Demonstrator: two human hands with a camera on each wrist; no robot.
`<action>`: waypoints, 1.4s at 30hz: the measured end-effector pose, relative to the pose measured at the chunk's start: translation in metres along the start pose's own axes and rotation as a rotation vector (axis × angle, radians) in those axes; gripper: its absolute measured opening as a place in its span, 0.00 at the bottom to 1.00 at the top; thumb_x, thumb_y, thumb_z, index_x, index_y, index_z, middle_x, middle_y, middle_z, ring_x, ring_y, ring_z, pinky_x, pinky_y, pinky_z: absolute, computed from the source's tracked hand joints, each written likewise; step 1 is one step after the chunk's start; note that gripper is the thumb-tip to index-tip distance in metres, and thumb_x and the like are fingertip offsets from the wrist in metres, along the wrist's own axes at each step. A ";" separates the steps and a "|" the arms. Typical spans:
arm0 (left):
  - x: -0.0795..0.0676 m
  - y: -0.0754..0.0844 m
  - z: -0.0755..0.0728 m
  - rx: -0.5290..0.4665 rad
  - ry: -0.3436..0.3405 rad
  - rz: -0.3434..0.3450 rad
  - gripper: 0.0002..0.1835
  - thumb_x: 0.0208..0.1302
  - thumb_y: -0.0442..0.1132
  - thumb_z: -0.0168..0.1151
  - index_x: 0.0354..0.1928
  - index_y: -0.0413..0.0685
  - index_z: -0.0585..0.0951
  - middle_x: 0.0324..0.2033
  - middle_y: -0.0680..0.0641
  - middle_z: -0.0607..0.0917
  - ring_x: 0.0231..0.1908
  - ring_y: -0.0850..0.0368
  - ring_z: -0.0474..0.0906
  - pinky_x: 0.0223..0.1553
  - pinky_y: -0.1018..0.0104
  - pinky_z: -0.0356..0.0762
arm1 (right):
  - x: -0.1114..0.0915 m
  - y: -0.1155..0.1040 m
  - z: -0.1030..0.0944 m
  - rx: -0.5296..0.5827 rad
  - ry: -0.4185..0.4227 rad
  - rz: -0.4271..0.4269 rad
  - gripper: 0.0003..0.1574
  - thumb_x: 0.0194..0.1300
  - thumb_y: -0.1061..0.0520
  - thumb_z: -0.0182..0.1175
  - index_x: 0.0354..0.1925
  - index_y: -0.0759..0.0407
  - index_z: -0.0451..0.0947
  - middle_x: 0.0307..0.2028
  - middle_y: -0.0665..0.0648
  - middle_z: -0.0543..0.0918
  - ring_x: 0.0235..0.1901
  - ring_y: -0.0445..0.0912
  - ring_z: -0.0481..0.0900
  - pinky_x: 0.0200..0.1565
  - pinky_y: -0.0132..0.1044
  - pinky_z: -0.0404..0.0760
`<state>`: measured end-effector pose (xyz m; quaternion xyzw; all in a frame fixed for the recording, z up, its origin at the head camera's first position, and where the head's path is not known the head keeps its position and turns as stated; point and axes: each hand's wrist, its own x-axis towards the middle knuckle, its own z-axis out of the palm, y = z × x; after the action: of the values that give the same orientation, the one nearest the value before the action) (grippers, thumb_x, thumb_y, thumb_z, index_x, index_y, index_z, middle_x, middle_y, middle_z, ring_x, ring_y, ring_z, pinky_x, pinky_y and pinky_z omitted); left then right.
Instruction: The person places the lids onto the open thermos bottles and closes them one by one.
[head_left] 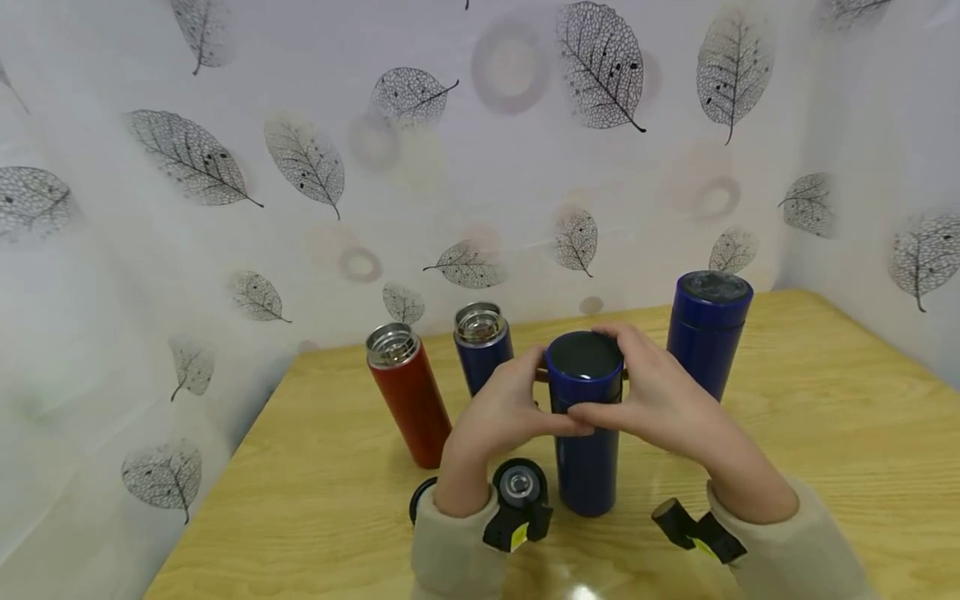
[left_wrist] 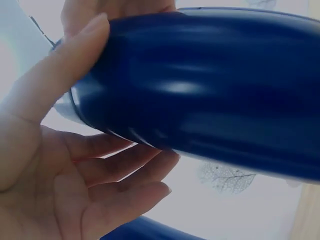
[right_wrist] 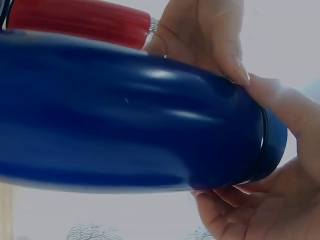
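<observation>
A dark blue thermos bottle with a dark flat-topped lid stands upright in front of me, held near its top by both hands. My left hand grips the left side, thumb across the front and fingers reaching behind. On the opposite side my right hand does the same, and the thumbs nearly meet below the lid. The wrist views show the blue bottle's body filling much of the frame, with the lid seam beside the right hand. Whether its base touches the table is hard to tell.
Behind stand a lidless red thermos, a lidless blue thermos and a lidded blue thermos at right. A loose cap lies on the wooden table by my left wrist; another round black piece is mostly hidden by the sleeve.
</observation>
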<state>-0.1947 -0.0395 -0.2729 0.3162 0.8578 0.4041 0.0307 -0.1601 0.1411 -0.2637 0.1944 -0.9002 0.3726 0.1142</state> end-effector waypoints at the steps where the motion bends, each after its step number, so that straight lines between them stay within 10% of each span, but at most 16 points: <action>1: 0.000 0.000 -0.001 0.004 0.000 0.000 0.37 0.41 0.45 0.72 0.55 0.47 0.67 0.47 0.53 0.76 0.48 0.57 0.72 0.45 0.67 0.70 | 0.001 0.001 0.001 -0.002 0.010 0.008 0.51 0.45 0.44 0.68 0.58 0.68 0.57 0.47 0.64 0.70 0.45 0.55 0.70 0.42 0.50 0.71; 13: -0.002 0.002 -0.003 0.061 0.001 -0.086 0.36 0.51 0.51 0.65 0.60 0.46 0.64 0.54 0.47 0.70 0.51 0.56 0.70 0.47 0.63 0.70 | 0.017 0.020 0.002 0.014 0.144 0.151 0.56 0.49 0.46 0.66 0.64 0.69 0.47 0.53 0.71 0.67 0.50 0.63 0.68 0.44 0.53 0.71; 24: -0.002 0.004 -0.003 0.084 -0.008 -0.084 0.35 0.52 0.51 0.64 0.60 0.47 0.64 0.55 0.48 0.70 0.51 0.56 0.70 0.47 0.63 0.70 | 0.025 0.032 0.010 0.040 0.226 0.109 0.52 0.53 0.50 0.64 0.64 0.69 0.46 0.56 0.71 0.64 0.53 0.62 0.66 0.49 0.52 0.68; 42: -0.003 0.003 -0.005 0.092 -0.003 -0.086 0.34 0.52 0.51 0.63 0.60 0.47 0.64 0.53 0.48 0.72 0.50 0.57 0.71 0.47 0.62 0.70 | 0.027 0.036 0.009 0.130 0.118 0.101 0.52 0.61 0.48 0.55 0.66 0.65 0.33 0.62 0.72 0.52 0.60 0.64 0.51 0.55 0.56 0.57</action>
<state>-0.1921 -0.0434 -0.2678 0.2808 0.8882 0.3620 0.0349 -0.2002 0.1513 -0.2834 0.1335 -0.8746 0.4461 0.1351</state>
